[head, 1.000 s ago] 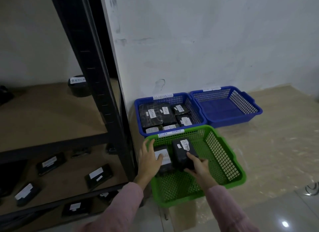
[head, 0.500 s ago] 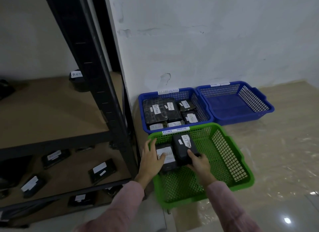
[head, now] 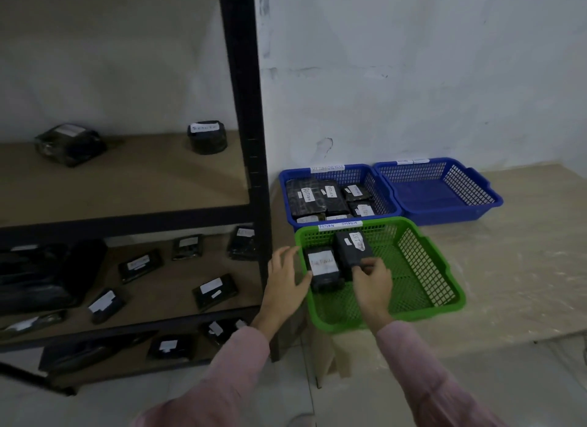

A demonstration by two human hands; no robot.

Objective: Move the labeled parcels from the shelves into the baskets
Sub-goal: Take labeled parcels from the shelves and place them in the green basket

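Parcels sit two abreast in the green basket's far-left corner, so the spread left hand should steady one while the right hand, pinching the other's near end, lets go gently.

Two bare hands are being shown below long pink sleeves. The left hand is being framed by a soft, pale pink cuff ending at the wrist, and the right hand is being framed by a matching cuff. The fabric is being seen as plain and loosely fitted, with light folds along both forearms. The sleeves are being cut off by the bottom edge.
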